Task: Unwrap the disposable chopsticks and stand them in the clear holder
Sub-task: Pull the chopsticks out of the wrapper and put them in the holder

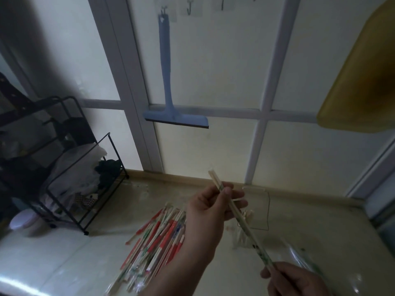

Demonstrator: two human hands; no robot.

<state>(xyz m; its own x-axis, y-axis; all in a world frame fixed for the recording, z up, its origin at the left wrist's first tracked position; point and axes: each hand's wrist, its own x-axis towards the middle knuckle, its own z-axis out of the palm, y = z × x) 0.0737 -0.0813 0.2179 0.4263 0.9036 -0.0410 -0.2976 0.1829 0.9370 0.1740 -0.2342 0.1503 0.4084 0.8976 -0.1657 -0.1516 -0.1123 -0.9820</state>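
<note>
A pair of chopsticks in a thin see-through wrapper runs diagonally between my hands, above the counter. My left hand pinches its upper part between thumb and fingers. At the bottom right my right hand grips the lower end. A heap of several wrapped chopsticks with red and green print lies on the counter under my left forearm. The clear holder stands behind my left hand, near the wall, with some bare sticks in it; its outline is faint.
A black wire rack with cloths stands on the counter at the left, next to a pale round lid. On the glass wall hangs a blue squeegee. A yellow board hangs at the upper right. Clear plastic lies by my right hand.
</note>
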